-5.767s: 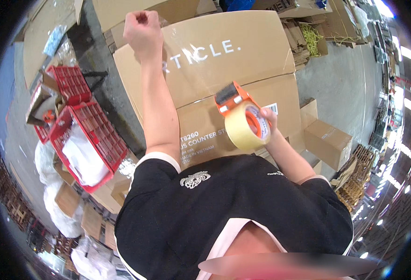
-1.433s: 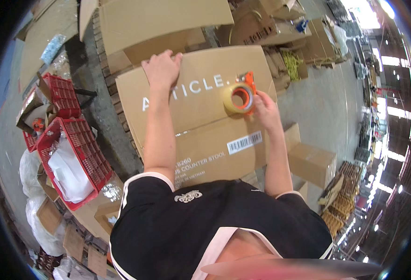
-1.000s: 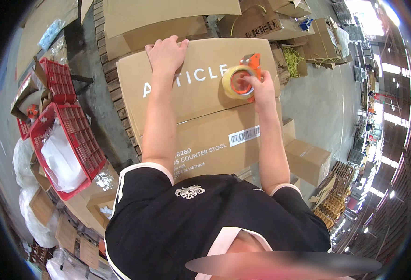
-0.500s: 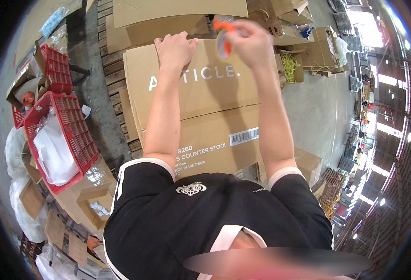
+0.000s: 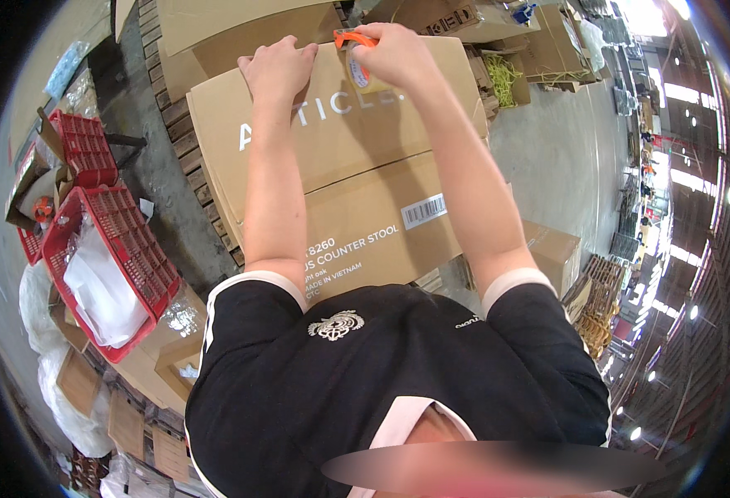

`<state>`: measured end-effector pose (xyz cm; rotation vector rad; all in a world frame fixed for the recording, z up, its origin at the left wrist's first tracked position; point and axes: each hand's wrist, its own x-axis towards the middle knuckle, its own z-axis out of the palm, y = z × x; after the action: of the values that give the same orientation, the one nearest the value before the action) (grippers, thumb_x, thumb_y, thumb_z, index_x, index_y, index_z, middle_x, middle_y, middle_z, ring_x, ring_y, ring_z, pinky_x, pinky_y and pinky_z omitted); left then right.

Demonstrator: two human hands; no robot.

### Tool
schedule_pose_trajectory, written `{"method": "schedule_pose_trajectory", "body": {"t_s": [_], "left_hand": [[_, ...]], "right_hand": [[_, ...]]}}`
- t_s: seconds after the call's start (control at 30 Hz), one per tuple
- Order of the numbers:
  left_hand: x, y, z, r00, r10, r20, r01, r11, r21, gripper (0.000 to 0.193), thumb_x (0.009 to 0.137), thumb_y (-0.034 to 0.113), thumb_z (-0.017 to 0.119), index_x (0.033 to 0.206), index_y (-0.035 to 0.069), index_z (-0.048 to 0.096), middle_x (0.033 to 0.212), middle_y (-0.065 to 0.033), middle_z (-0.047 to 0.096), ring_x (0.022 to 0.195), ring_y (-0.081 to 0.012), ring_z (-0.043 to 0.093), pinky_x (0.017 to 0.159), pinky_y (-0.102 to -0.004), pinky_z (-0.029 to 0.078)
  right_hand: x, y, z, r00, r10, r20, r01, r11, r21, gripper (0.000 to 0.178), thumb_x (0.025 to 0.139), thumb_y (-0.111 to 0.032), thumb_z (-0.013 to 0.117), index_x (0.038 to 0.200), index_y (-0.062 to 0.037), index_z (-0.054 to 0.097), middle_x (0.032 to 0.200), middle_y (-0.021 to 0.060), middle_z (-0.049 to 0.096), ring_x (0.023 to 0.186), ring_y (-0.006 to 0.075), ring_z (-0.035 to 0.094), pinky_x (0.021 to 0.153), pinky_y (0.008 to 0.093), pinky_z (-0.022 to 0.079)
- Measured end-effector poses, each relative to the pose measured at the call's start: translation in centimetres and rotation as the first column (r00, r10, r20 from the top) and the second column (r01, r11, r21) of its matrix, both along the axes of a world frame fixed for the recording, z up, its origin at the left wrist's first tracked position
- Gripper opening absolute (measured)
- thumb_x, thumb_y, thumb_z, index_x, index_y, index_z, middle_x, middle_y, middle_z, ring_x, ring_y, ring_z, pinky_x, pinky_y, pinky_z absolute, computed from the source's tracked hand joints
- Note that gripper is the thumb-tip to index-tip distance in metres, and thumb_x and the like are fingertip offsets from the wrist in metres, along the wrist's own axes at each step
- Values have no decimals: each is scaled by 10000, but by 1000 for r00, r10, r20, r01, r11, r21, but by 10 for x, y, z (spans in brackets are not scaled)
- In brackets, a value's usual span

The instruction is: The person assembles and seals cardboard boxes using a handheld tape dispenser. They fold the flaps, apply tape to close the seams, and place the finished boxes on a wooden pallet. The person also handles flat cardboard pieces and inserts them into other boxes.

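A large brown cardboard box (image 5: pixel 340 166) with white lettering lies flat-topped before the person. The right hand (image 5: pixel 394 51) grips an orange tape dispenser with a tan roll (image 5: pixel 355 58) at the box's far edge — the left hand (image 5: pixel 278 68) presses there, fingers curled over the edge.

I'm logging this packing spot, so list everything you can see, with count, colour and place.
large cardboard box: one, brown, centre, under both hands
tape dispenser: one, orange with a tan roll, at the box's far edge
plastic baskets: two at least, red, on the left, the nearer one holding white bags
small cardboard box: one, brown, on the floor at the right
more cardboard boxes: several, brown, beyond the big box
wooden pallet: one, grey-brown, under the stack
left hand: flat on the box's far edge
right hand: gripping the tape dispenser
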<state>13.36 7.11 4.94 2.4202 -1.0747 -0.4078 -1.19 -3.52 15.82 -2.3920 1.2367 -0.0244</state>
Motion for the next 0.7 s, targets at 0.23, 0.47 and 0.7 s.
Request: {"method": "schedule_pose_trajectory", "body": {"t_s": [0.23, 0.47, 0.7], "left_hand": [[7, -7, -1, 1000, -19, 3, 19, 992, 122, 582, 1037, 604, 534, 1397, 192, 734, 1320, -101, 777, 1336, -305, 654, 1163, -578, 370], [18, -19, -15, 1000, 9, -8, -8, 979, 202, 651, 1013, 701, 497, 1453, 269, 704, 1466, -34, 717, 1410, -297, 619, 1210, -584, 330], [-22, -24, -28, 973, 88, 215, -32, 967, -252, 575, 1026, 580, 577, 1399, 171, 736, 1467, -115, 696, 1374, -399, 598, 1186, -579, 383]], "right_hand": [[22, -15, 3, 979, 173, -109, -185, 976, -117, 369, 913, -296, 694, 933, 60, 791, 1022, 300, 781, 1029, 404, 778, 943, 466, 625], [-80, 41, 17, 945, 193, -266, -195, 981, 19, 323, 850, -351, 668, 941, -98, 847, 932, 222, 783, 917, 407, 764, 834, 480, 614], [-336, 271, 70, 992, 31, -123, -14, 990, 138, 401, 857, -211, 675, 1224, -116, 809, 1254, 139, 787, 1100, 316, 761, 968, 426, 607]]}}
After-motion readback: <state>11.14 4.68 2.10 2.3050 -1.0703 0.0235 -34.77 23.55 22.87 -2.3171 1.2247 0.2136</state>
